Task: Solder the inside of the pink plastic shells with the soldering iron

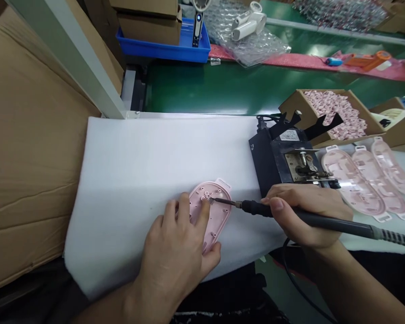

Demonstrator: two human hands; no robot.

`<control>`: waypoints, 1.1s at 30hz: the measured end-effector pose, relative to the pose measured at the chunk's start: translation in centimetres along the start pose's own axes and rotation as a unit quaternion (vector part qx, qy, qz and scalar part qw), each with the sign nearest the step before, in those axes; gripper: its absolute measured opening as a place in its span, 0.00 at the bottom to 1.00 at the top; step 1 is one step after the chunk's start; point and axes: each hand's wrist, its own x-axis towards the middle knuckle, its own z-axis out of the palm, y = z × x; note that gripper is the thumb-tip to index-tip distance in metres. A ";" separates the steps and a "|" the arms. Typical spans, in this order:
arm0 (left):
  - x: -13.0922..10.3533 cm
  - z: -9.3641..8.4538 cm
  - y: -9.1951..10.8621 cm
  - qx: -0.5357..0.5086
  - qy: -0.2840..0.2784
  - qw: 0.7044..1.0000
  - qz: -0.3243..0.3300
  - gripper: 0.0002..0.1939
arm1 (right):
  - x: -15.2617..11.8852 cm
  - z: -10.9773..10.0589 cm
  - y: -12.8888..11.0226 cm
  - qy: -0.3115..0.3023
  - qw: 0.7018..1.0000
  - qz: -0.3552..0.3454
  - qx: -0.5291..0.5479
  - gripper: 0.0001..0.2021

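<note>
A pink plastic shell (219, 215) lies open side up on the white-covered table. My left hand (175, 247) grips it from the left, with the thumb at its lower right edge and a fingertip near small round parts inside the shell. In my right hand (307, 216) is a black soldering iron (256, 208), held like a pen. Its thin metal tip points left and reaches those small parts, close to my left fingertip. Whether the tip touches them is too small to tell.
A black machine (273, 157) stands right of the shell. Beyond it are a box of small pink pieces (337, 112) and more pink shells (354, 184). A blue tray (165, 51) and a green conveyor (202, 87) lie behind; a metal post (74, 58) rises at left.
</note>
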 end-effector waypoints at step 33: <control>0.1 0.1 -0.2 -0.002 -0.007 1.000 0.004 0.32 | 0.8 0.0 -0.4 -0.012 0.999 0.014 -0.028 0.10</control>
